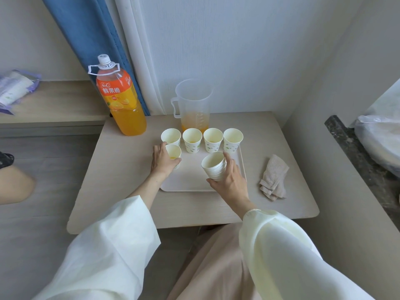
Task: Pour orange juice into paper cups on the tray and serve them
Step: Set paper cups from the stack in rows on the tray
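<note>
Paper cups [213, 166], stacked and tilted, are gripped by the right hand [229, 182] over the tray's [190, 180] near right; bare tray separates it from the left hand [161, 160], curled round one cup [174, 151] at the left edge. Four cups [213, 140] line the far edge, pitcher [193, 105] just behind.

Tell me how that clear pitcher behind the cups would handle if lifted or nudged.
Probably light: the pitcher holds only a shallow layer of juice. Being tall with a narrower base, it might tip if pushed near the rim. Its handle should ease lifting.
</note>
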`<state>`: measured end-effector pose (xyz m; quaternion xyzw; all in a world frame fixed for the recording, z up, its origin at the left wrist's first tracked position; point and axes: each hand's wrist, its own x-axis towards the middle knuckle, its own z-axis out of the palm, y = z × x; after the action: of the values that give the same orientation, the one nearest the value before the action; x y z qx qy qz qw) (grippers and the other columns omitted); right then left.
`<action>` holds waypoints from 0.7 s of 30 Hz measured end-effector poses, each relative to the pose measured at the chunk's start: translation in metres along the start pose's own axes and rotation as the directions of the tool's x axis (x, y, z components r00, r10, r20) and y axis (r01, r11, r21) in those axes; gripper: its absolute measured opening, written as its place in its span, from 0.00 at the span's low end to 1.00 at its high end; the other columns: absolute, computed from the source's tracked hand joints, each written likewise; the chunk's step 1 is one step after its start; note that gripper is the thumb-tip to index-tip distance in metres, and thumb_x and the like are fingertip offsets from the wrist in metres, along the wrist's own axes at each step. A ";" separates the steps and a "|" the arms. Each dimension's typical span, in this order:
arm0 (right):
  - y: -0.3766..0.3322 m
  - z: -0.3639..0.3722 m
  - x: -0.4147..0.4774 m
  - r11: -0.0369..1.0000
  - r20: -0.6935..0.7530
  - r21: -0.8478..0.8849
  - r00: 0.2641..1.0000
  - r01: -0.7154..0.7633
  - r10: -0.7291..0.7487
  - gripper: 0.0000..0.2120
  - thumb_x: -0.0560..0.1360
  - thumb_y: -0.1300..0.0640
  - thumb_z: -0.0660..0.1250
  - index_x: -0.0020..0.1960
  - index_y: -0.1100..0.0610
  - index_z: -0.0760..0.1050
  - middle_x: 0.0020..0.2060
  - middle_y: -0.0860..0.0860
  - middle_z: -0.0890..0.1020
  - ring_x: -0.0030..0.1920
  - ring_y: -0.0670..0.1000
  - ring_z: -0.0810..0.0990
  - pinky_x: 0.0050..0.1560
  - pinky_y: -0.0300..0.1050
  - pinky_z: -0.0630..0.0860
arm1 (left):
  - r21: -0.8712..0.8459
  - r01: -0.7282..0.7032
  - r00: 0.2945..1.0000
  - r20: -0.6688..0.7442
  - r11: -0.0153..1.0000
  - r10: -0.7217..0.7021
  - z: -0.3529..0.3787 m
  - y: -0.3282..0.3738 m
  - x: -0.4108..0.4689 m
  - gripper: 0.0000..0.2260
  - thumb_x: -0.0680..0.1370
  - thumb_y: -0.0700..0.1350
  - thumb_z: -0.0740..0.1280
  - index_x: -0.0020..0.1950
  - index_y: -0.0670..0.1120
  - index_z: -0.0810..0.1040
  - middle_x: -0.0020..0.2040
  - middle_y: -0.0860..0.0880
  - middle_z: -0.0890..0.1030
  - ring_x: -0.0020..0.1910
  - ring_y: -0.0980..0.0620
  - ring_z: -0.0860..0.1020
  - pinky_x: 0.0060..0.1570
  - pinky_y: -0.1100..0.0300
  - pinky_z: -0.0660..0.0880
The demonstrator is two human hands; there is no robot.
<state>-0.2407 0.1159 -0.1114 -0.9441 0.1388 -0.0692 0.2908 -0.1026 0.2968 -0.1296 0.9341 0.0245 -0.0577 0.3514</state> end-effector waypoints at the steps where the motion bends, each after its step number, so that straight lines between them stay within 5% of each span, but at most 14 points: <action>1: 0.000 0.000 0.000 1.000 0.001 0.005 1.000 -0.002 0.002 0.46 0.68 0.48 0.75 0.77 0.53 0.53 0.64 0.47 0.71 0.62 0.52 0.70 0.49 0.50 0.75 | 0.000 -0.001 1.000 0.006 1.000 0.001 0.000 0.000 0.000 0.32 0.70 0.48 0.75 0.69 0.46 0.65 0.64 0.45 0.66 0.64 0.44 0.70 0.57 0.52 0.72; 10: -0.005 -0.004 -0.004 0.999 -0.006 0.028 1.000 -0.022 0.022 0.38 0.67 0.47 0.75 0.70 0.52 0.60 0.60 0.44 0.72 0.62 0.51 0.71 0.47 0.47 0.72 | 0.011 0.010 0.999 0.035 1.000 -0.011 -0.009 0.002 -0.012 0.34 0.69 0.49 0.75 0.71 0.48 0.63 0.65 0.45 0.65 0.68 0.46 0.64 0.60 0.53 0.69; 16: -0.010 -0.008 -0.016 0.999 -0.019 -0.043 1.000 0.007 -0.008 0.39 0.68 0.46 0.74 0.72 0.50 0.59 0.61 0.43 0.72 0.61 0.50 0.72 0.44 0.45 0.71 | -0.013 -0.178 0.981 -0.084 0.984 0.176 -0.021 0.018 -0.035 0.23 0.75 0.48 0.69 0.67 0.44 0.70 0.61 0.43 0.71 0.64 0.45 0.66 0.59 0.54 0.68; 19: -0.014 -0.011 -0.024 0.996 -0.010 -0.088 1.000 0.012 -0.013 0.40 0.68 0.45 0.74 0.73 0.50 0.57 0.61 0.44 0.72 0.61 0.50 0.71 0.44 0.44 0.71 | -0.234 -0.125 0.970 0.174 0.964 0.168 -0.026 0.038 -0.056 0.27 0.72 0.59 0.70 0.65 0.47 0.73 0.56 0.47 0.76 0.56 0.50 0.75 0.55 0.54 0.74; 21: -0.016 -0.012 -0.029 0.993 -0.004 -0.116 1.000 0.024 -0.025 0.40 0.69 0.46 0.73 0.74 0.50 0.57 0.61 0.44 0.72 0.60 0.51 0.72 0.45 0.44 0.72 | -0.300 -0.043 0.896 0.410 0.953 0.169 -0.029 0.051 -0.074 0.35 0.66 0.65 0.68 0.68 0.49 0.71 0.57 0.51 0.76 0.57 0.53 0.76 0.53 0.57 0.75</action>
<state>-0.2677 0.1310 -0.0938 -0.9609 0.1317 -0.0671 0.2343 -0.1689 0.2772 -0.0653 0.8381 -0.0972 -0.2392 0.4806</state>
